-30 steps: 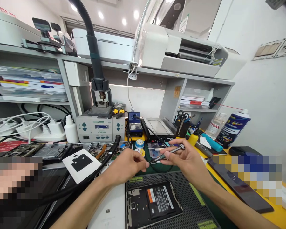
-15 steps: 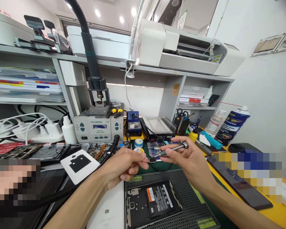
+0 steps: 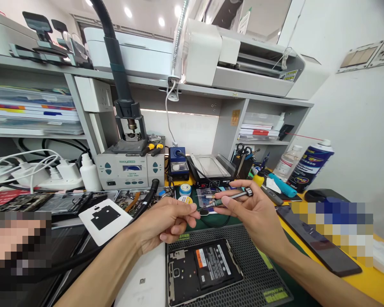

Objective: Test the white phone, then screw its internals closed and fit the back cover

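Observation:
My right hand (image 3: 254, 209) grips a slim screwdriver (image 3: 233, 198), its black cap pointing up to the right. The thin shaft points left to my left hand (image 3: 169, 219), whose thumb and forefinger are pinched together right at its tip. Whether they pinch the tip itself or some small part there is hidden. Below both hands, an opened phone (image 3: 185, 277) lies back up on a black perforated mat (image 3: 259, 273). Its black battery (image 3: 214, 264) with an orange and white label shows, as does the camera ring. Left of it lies a white back cover (image 3: 141, 273) with a logo.
A hot-air station (image 3: 131, 170) stands behind, its black hose (image 3: 144, 204) crossing the left side. A white card (image 3: 104, 216) with a black shape lies left. At right are a dark phone screen (image 3: 320, 241), a spray can (image 3: 310, 166) and a clear bottle (image 3: 288, 164).
The view has shifted slightly. The screwdriver tip has come closer to the fingertips of my left hand; both hands keep much the same pose. The phone stays on the mat.

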`<control>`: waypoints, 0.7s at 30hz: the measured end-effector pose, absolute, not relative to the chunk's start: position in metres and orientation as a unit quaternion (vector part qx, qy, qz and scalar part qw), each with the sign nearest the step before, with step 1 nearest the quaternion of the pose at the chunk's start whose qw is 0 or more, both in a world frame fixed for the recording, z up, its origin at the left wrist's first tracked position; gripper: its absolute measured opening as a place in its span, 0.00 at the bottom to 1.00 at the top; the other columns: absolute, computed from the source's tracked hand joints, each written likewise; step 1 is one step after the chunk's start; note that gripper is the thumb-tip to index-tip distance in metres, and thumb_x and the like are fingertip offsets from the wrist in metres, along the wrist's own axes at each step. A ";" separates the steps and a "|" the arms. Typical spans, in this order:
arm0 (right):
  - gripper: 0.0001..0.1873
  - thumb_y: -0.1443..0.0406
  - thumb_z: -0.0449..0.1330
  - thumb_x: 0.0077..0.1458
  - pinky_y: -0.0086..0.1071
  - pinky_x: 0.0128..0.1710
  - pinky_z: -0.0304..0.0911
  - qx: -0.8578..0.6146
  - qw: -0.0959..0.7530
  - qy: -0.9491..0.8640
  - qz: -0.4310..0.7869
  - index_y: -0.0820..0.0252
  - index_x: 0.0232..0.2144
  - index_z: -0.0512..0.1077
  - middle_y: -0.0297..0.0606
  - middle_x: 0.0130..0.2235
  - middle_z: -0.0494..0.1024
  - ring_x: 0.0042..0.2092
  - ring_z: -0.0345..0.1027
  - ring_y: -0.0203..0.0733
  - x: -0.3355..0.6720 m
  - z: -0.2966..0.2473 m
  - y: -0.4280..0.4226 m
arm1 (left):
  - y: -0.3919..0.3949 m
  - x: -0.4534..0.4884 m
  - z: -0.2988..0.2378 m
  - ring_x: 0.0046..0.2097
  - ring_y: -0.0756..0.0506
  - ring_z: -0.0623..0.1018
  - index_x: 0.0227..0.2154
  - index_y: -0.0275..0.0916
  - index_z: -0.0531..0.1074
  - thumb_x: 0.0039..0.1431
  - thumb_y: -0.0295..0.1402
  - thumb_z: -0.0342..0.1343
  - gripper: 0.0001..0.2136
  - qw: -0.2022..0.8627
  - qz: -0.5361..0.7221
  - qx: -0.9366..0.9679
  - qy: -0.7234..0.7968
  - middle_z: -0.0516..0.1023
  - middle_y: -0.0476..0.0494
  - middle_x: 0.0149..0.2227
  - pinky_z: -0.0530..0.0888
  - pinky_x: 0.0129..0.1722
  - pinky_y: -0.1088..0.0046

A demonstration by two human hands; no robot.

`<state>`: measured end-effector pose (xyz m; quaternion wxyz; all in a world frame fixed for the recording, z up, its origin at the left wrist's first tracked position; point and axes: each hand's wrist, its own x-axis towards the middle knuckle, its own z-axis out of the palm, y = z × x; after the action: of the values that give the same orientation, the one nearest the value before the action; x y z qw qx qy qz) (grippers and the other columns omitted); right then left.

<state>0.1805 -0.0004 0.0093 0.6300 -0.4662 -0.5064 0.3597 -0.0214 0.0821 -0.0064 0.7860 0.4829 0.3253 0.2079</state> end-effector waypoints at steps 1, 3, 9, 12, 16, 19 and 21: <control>0.22 0.61 0.70 0.53 0.40 0.41 0.81 -0.466 0.629 -0.507 0.361 0.57 0.44 0.64 0.41 0.38 0.85 0.40 0.82 0.47 0.180 0.009 -0.001 | 0.081 -0.022 -0.006 0.17 0.60 0.57 0.31 0.31 0.77 0.58 0.37 0.62 0.12 0.786 0.207 0.484 0.324 0.73 0.47 0.27 0.47 0.11 0.83; 0.21 0.61 0.70 0.54 0.40 0.41 0.81 -0.463 0.627 -0.510 0.364 0.57 0.45 0.65 0.40 0.38 0.85 0.40 0.82 0.46 0.180 0.010 -0.001 | 0.080 -0.022 -0.004 0.17 0.60 0.57 0.30 0.31 0.77 0.58 0.37 0.62 0.11 0.786 0.206 0.484 0.323 0.73 0.47 0.27 0.47 0.11 0.83; 0.20 0.61 0.70 0.55 0.40 0.42 0.81 -0.460 0.632 -0.509 0.361 0.56 0.44 0.65 0.38 0.37 0.85 0.39 0.82 0.45 0.181 0.009 0.000 | 0.080 -0.022 -0.004 0.17 0.60 0.57 0.31 0.30 0.77 0.59 0.37 0.62 0.12 0.787 0.207 0.483 0.323 0.73 0.47 0.28 0.47 0.11 0.83; 0.20 0.61 0.70 0.54 0.42 0.41 0.81 -0.463 0.633 -0.509 0.354 0.56 0.44 0.65 0.39 0.38 0.85 0.38 0.82 0.46 0.182 0.009 0.000 | 0.081 -0.023 -0.004 0.17 0.60 0.58 0.33 0.30 0.77 0.60 0.40 0.61 0.14 0.786 0.207 0.484 0.325 0.75 0.45 0.30 0.48 0.11 0.83; 0.21 0.60 0.70 0.53 0.43 0.42 0.81 -0.464 0.635 -0.507 0.353 0.56 0.44 0.65 0.39 0.37 0.85 0.38 0.82 0.47 0.181 0.009 0.000 | 0.080 -0.022 -0.002 0.18 0.60 0.59 0.32 0.31 0.76 0.56 0.40 0.64 0.14 0.784 0.202 0.487 0.327 0.75 0.45 0.31 0.48 0.10 0.84; 0.21 0.60 0.70 0.53 0.45 0.42 0.81 -0.465 0.637 -0.505 0.350 0.55 0.44 0.65 0.40 0.38 0.85 0.39 0.82 0.49 0.181 0.010 0.000 | 0.080 -0.022 -0.001 0.17 0.60 0.59 0.27 0.31 0.75 0.53 0.34 0.67 0.10 0.782 0.202 0.490 0.328 0.75 0.47 0.29 0.48 0.10 0.84; 0.21 0.60 0.70 0.53 0.45 0.42 0.81 -0.466 0.637 -0.506 0.348 0.55 0.43 0.65 0.40 0.37 0.84 0.39 0.82 0.49 0.181 0.010 0.000 | 0.080 -0.022 -0.001 0.17 0.60 0.59 0.28 0.32 0.75 0.53 0.32 0.66 0.08 0.779 0.206 0.492 0.328 0.75 0.47 0.30 0.48 0.10 0.84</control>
<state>0.1812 -0.0001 0.0101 0.6374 -0.4661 -0.5057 0.3475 -0.0218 0.0800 -0.0012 0.7793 0.4925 0.3279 0.2063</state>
